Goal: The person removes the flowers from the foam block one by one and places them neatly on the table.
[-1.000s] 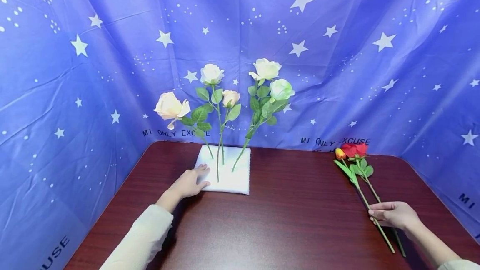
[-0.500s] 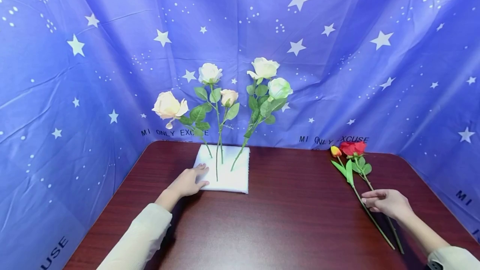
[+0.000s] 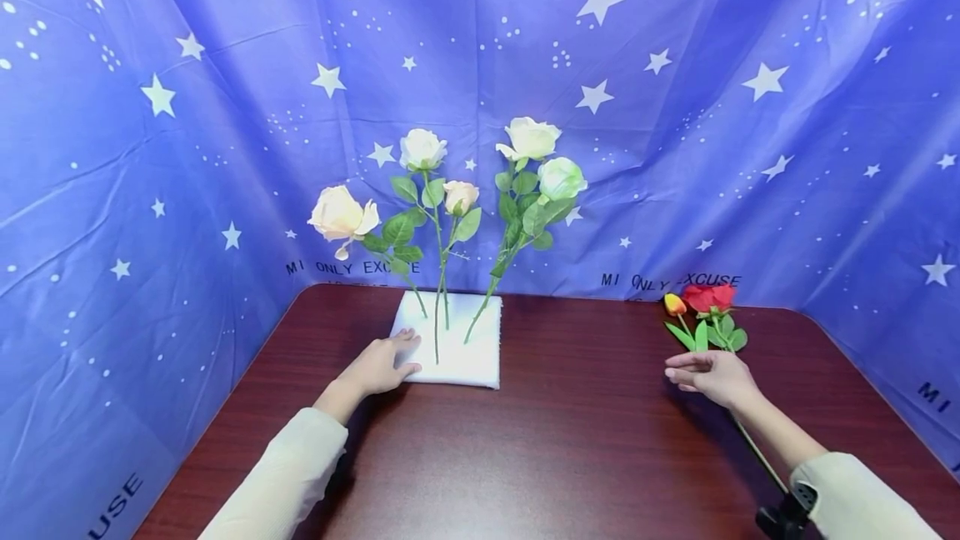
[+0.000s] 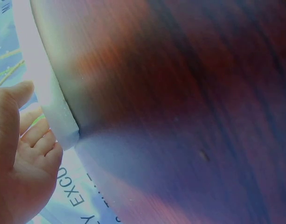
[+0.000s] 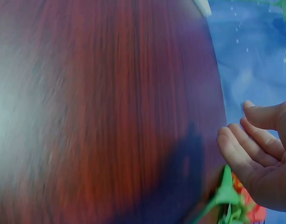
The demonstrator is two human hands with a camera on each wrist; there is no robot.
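On a white foam slab several pale roses stand upright by their stems, among them a cream rose, a white rose and a greenish-white rose. My left hand rests on the slab's left side with spread fingers; the left wrist view shows that hand at the foam's edge. My right hand, holding nothing, hovers over the stems of a red rose and a yellow-orange tulip lying at the right. In the right wrist view its fingers are extended.
A dark reddish wooden table bears everything. Blue star-printed cloth hangs behind and along both sides. A black wrist device sits at the right cuff.
My right hand has let go of the stem, moving left and farther back toward the blooms. The tulip has shifted slightly. My left hand stays in place on the foam slab.
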